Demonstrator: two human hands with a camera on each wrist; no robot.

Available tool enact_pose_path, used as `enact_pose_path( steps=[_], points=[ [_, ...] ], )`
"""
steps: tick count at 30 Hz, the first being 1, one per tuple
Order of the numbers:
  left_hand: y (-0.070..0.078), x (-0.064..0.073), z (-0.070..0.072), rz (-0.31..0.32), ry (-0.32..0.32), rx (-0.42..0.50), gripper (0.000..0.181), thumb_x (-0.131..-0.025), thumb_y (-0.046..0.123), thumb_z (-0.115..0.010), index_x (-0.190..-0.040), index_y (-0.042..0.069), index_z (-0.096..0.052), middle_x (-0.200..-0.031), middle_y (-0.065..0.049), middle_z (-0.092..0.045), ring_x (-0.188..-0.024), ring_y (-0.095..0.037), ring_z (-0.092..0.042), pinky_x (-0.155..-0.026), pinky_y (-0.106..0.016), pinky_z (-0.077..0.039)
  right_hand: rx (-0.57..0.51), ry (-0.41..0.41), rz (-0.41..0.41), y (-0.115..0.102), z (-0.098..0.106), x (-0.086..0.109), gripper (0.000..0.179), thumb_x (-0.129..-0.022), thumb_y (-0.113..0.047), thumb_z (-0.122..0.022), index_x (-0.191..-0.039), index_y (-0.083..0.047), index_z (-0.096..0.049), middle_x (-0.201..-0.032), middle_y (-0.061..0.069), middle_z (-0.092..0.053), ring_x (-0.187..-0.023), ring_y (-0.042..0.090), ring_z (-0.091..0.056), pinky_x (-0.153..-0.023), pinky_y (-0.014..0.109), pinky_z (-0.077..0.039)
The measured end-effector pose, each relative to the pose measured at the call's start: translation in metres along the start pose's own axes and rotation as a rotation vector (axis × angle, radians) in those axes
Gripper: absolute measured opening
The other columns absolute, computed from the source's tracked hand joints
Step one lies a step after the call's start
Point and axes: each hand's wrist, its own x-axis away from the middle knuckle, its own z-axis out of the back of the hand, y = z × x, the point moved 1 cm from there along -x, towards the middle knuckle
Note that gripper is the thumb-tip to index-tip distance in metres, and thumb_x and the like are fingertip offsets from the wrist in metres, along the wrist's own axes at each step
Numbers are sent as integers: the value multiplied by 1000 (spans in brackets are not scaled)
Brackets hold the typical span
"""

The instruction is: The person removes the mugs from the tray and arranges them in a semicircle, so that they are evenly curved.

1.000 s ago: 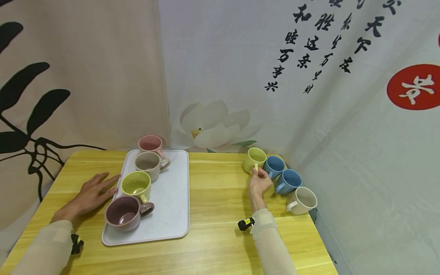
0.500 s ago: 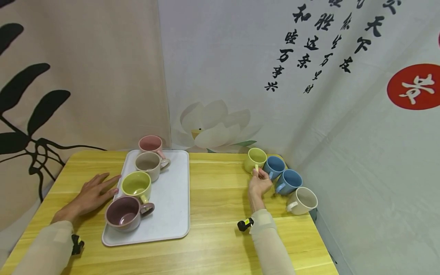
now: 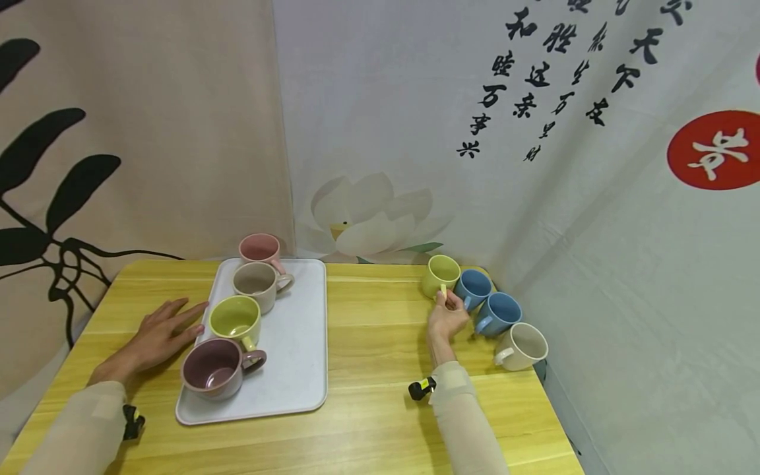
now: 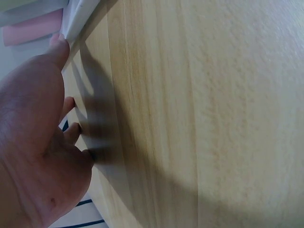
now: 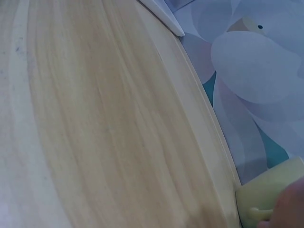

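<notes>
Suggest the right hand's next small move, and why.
Probably a slight, straight lift of the yellow mug at the right hand: the fingers hold its handle, the mug appears to rest on the table, and a blue mug stands close beside it.

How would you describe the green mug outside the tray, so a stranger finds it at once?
On the table, look right of the pale tray. The green mug stands near the far edge, beside a blue mug. Unlike its neighbours, it is green and the right hand pinches its handle.
</notes>
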Motion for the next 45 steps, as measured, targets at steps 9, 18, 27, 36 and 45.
enact_pose_path(
  steps=[9, 18, 27, 36, 45],
  points=[
    [-2, 0, -1, -1, -2, -2, 66, -117, 40, -60, -173, 9, -43, -172, -48, -28, -157, -74, -24, -120, -92, -19, 15, -9, -5, -1, -1, 2, 20, -97, 1, -85, -117, 3, -82, -101, 11, -79, -84, 3, -63, -73, 8, -51],
    [-2, -1, -1, -5, 4, -1, 65, -118, 40, -59, -172, 8, -44, -172, -49, -28, -156, -75, -24, -119, -92, -19, 17, -71, 5, -5, 0, 8, 32, -98, 2, -83, -129, 4, -76, -122, 23, -77, -111, 25, -72, -91, 15, -54],
    [-3, -1, -2, -1, 0, -9, 65, -118, 41, -58, -173, 9, -43, -171, -49, -27, -156, -76, -24, -119, -92, -19, 31, -191, 59, -4, 7, 14, 50, -98, 1, -82, -145, 6, -65, -146, 31, -70, -142, 43, -67, -127, 53, -51],
    [-3, -1, -2, -12, 10, -13, 65, -117, 40, -60, -172, 9, -44, -171, -49, -29, -155, -75, -26, -118, -91, -21, 160, -222, 245, -7, 20, 28, 60, -98, -8, -86, -152, -1, -61, -164, 21, -61, -159, 39, -53, -137, 55, -38],
    [-1, -1, -1, 1, -3, -1, 66, -118, 41, -59, -173, 9, -43, -172, -49, -27, -156, -75, -24, -120, -92, -19, 117, -395, 500, -32, 22, 69, 63, -103, -10, -81, -159, 3, -56, -170, 26, -54, -163, 43, -48, -136, 63, -37]
  ],
)
